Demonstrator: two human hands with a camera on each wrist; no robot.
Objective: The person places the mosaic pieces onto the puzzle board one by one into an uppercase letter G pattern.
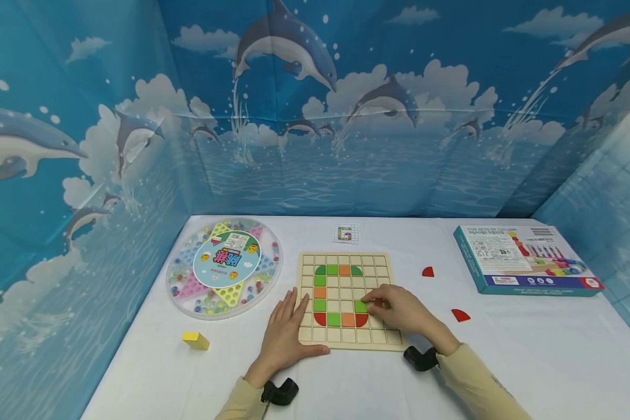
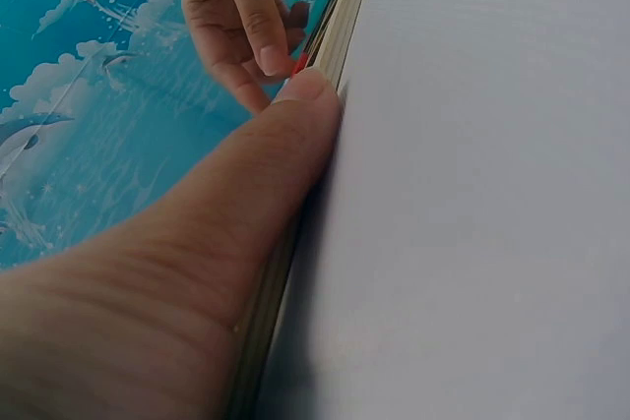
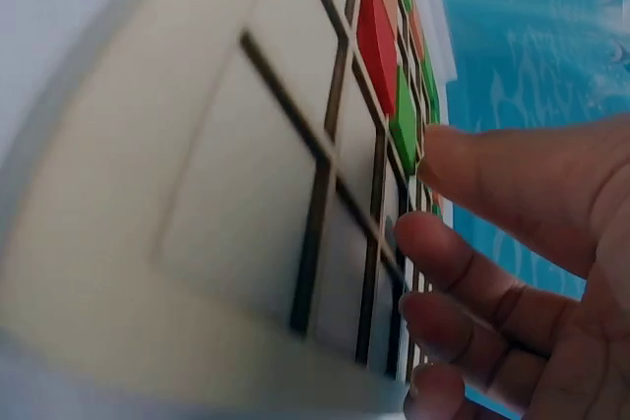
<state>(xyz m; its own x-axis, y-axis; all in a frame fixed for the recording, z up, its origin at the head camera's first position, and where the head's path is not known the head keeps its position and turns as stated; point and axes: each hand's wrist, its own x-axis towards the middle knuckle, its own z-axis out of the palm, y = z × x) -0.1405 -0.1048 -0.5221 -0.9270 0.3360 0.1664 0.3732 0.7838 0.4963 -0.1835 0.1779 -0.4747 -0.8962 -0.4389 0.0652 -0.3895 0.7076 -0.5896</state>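
Observation:
A wooden grid board [image 1: 378, 338] lies before me, with green, orange and red tiles forming a G-like outline. My left hand [image 1: 286, 332] rests along its left side, fingers extended. In the left wrist view, the left thumb [image 2: 285, 125] presses along the board's edge. At the right of the outline, my right hand [image 1: 399, 306] pinches a green square tile [image 1: 359, 305], just above a red rounded corner tile [image 1: 361, 320]. The right thumb [image 3: 463, 159] meets this green tile in the right wrist view; the index finger is hidden there.
Two red quarter-round tiles [image 1: 460, 315] lie right of the board. Behind it is a small pattern card [image 1: 346, 234]. A round marble game [image 1: 189, 300] and a yellow block [image 1: 196, 340] are at left; a boxed game [image 1: 525, 259] stands at the back right.

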